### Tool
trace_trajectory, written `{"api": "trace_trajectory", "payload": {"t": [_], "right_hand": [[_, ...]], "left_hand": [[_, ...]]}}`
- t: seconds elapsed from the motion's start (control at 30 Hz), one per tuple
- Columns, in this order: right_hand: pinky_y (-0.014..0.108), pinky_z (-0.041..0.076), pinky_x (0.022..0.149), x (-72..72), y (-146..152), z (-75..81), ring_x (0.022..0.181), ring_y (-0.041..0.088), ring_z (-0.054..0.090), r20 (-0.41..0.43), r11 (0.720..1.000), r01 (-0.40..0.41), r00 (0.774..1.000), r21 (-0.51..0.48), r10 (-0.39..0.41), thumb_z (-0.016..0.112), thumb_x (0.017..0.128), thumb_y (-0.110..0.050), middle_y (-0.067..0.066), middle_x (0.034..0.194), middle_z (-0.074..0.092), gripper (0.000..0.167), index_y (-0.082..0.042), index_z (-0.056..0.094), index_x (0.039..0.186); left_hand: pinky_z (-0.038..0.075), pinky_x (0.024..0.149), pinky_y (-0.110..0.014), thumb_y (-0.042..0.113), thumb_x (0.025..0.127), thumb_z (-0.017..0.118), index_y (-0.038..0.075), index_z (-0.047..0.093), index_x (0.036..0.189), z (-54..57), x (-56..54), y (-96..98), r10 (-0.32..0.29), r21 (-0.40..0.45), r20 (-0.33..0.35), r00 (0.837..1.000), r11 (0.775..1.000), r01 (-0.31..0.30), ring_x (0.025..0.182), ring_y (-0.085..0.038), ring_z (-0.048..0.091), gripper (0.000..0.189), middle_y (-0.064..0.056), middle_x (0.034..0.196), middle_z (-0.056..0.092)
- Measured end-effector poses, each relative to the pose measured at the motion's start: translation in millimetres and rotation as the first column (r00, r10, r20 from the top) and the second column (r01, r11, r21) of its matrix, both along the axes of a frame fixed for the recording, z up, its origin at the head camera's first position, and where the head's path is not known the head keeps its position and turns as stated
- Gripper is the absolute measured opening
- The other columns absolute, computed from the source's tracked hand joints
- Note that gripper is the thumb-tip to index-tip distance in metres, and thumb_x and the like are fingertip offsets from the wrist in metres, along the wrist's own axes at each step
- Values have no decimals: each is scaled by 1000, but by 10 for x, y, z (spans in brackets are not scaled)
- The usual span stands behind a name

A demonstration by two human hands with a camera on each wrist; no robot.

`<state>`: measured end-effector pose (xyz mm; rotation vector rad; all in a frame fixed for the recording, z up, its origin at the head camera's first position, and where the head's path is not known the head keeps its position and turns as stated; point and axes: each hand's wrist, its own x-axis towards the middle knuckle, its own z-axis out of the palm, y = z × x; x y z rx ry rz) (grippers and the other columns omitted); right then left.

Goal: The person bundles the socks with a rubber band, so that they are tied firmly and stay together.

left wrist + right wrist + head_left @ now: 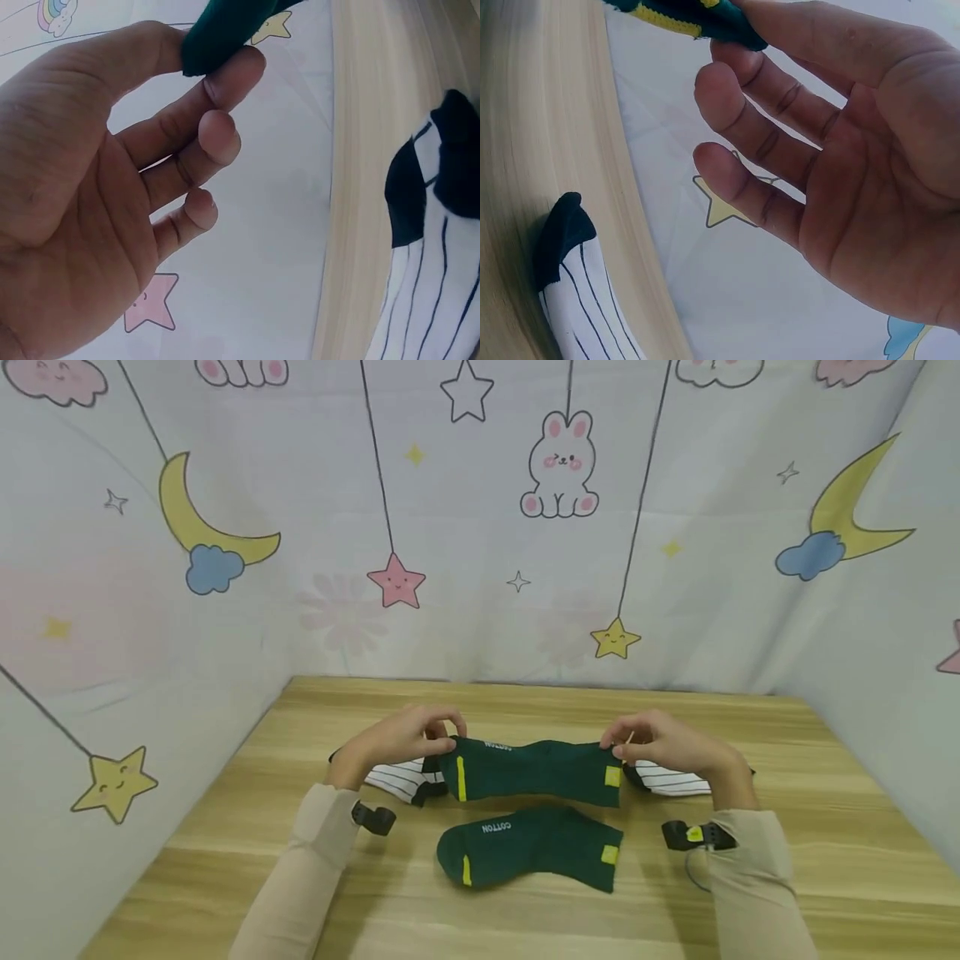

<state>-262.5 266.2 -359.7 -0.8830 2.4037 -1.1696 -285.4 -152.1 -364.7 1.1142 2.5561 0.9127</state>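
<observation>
A dark green sock (pixel 536 772) with yellow marks and the word COTTON is stretched sideways between both hands, raised off the table. My left hand (pixel 412 733) pinches its toe end between thumb and forefinger. At the cuff end, beside a yellow patch, my right hand (pixel 660 742) pinches the upper corner. In the left wrist view the left hand (pixel 127 142) has its other fingers loosely bent below the green fabric. The right hand (pixel 840 142) looks much the same in the right wrist view. A matching green sock (pixel 532 847) lies flat on the table, nearer the body.
Behind the left hand lies a white sock (pixel 396 778) with black stripes and black ends. Another striped sock (pixel 671 779) lies behind the right hand. The wooden table (pixel 750 910) ends at a printed cloth backdrop (pixel 480 635). Black cameras are strapped at both wrists.
</observation>
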Motion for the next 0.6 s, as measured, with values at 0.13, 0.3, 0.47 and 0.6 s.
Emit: {"api": "trace_trajectory", "payload": {"t": [0.13, 0.3, 0.47, 0.6], "right_hand": [[39, 54, 84, 6, 30, -4, 94, 40, 61, 31, 1000, -7, 1000, -8, 7, 59, 101, -11, 15, 110, 66, 20, -1, 67, 116], [38, 54, 83, 20, 55, 31, 92, 35, 63, 47, 1000, -21, 999, 14, 20, 61, 100, -10, 14, 109, 66, 19, -2, 68, 115], [40, 55, 83, 27, 68, 43, 90, 32, 64, 65, 999, -41, 997, 35, 38, 62, 99, -11, 13, 108, 67, 17, -4, 69, 112], [39, 55, 83, 29, 62, 27, 92, 38, 63, 95, 998, -52, 994, 35, 48, 63, 99, -11, 14, 108, 66, 15, -3, 69, 111]], "left_hand": [[52, 70, -34, 10, 100, 59, 17, 63, 117, 36, 17, 5, -32, 1, -1, 999, 999, 32, 79, -33, 65, 18, 3, 86, 68], [52, 70, -34, 8, 100, 59, 17, 64, 117, 51, 7, 6, -86, 8, 12, 996, 996, 86, 79, -33, 66, 20, 3, 87, 70], [54, 76, -35, 6, 100, 59, 18, 67, 115, 53, 9, 4, -125, 0, 20, 992, 992, 125, 83, -21, 67, 21, 1, 93, 71], [54, 76, -34, 8, 100, 59, 18, 68, 113, 54, 34, 1, -137, -10, 36, 990, 990, 137, 83, -21, 67, 18, 0, 96, 70]]}}
